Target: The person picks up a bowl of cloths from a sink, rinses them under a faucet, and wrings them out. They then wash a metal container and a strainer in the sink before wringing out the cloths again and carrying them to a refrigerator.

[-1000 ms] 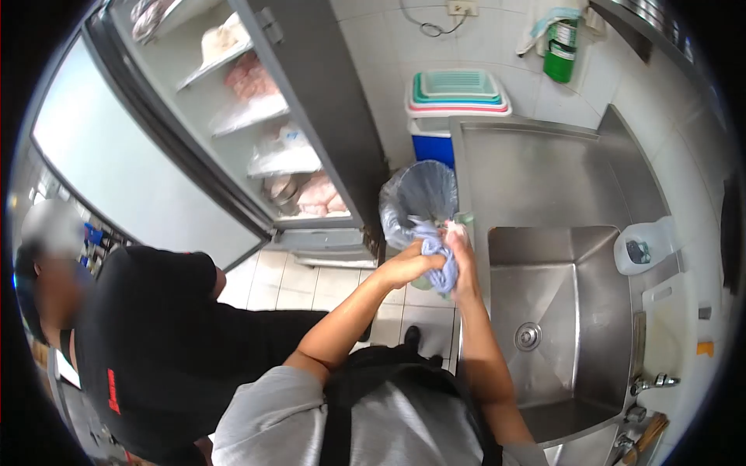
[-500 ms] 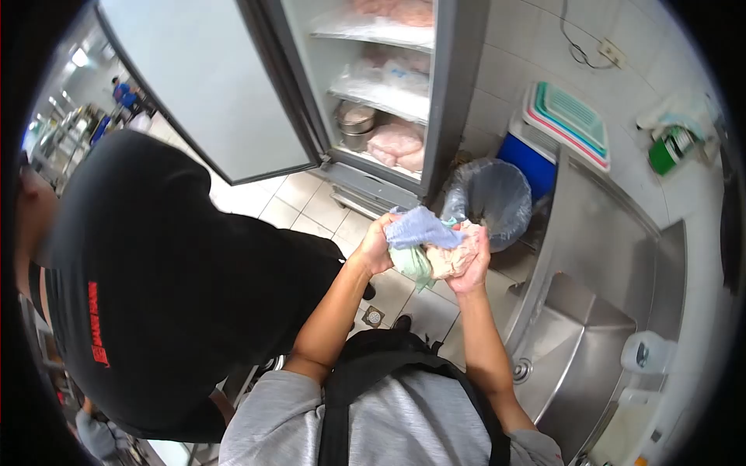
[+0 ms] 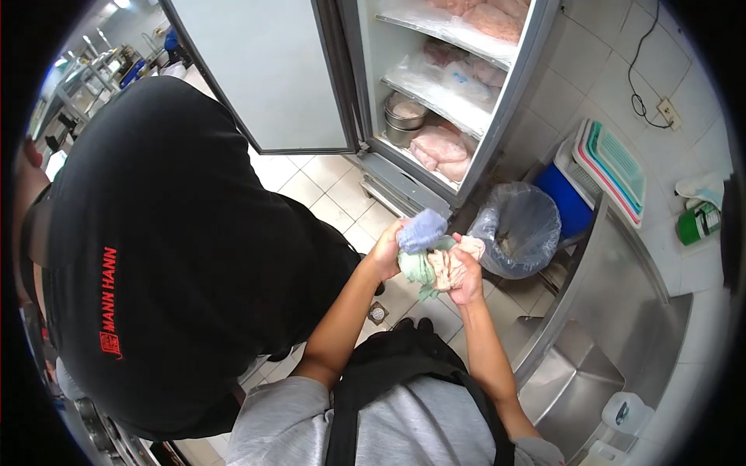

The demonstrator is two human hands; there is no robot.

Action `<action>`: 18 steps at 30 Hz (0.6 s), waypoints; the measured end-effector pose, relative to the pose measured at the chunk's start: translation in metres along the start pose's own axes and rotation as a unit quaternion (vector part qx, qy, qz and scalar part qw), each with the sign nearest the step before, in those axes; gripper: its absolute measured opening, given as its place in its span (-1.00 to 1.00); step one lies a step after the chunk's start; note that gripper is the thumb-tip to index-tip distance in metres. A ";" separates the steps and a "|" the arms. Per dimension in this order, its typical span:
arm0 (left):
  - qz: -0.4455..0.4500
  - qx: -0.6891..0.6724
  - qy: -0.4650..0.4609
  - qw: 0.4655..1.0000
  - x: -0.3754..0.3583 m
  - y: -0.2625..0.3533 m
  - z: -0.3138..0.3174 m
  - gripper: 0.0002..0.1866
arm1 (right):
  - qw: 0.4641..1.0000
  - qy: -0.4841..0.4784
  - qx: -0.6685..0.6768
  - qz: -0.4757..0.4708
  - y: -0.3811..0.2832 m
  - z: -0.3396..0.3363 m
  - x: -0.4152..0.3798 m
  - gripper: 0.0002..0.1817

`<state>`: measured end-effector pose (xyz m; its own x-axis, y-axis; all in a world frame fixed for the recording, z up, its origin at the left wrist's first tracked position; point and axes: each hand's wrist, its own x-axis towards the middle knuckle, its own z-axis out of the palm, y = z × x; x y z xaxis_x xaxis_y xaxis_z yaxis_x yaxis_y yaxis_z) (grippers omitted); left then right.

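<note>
Several crumpled cloths are bunched between my hands, above the tiled floor. My left hand [image 3: 386, 252] is closed on the blue cloth [image 3: 422, 231] at its left side. Below it a pale green cloth [image 3: 417, 268] hangs, partly tucked against the others. My right hand [image 3: 468, 277] is closed around the cream cloth [image 3: 441, 269], with the thumb across its top. The cloths touch one another, and folds hide where one ends.
At left a person in a black shirt [image 3: 171, 256] bends close by. Ahead stands an open fridge [image 3: 373, 167] with raw meat on its shelves. A lined bin [image 3: 517, 233], a blue crate [image 3: 566, 194] and a steel sink [image 3: 583, 380] are at right.
My right hand has closed over the cream cloth, which is more bunched up. The blue cloth is more gathered at my left hand. The view has shifted, bringing the sink lower.
</note>
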<state>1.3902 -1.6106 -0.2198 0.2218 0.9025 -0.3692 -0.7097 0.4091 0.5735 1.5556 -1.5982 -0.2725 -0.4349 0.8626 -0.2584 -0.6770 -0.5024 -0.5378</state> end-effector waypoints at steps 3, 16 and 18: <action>-0.002 0.085 0.036 0.996 -0.006 -0.009 0.006 -0.53 | 0.999 -0.009 -0.009 0.053 0.026 -0.031 0.019 -0.72; 0.218 0.066 0.023 0.973 -0.058 -0.003 0.016 -0.28 | 0.980 -0.033 0.169 0.097 -0.043 -0.011 0.028 -0.66; 0.204 0.032 0.015 0.978 -0.064 -0.001 0.016 -0.21 | 0.959 -0.142 0.223 0.105 -0.058 0.001 0.024 -0.65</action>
<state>1.3876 -1.6668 -0.1855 -0.0921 0.9885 -0.1198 -0.6911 0.0232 0.7223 1.5841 -1.5481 -0.2470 -0.6909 0.7204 -0.0606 -0.7154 -0.6934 -0.0858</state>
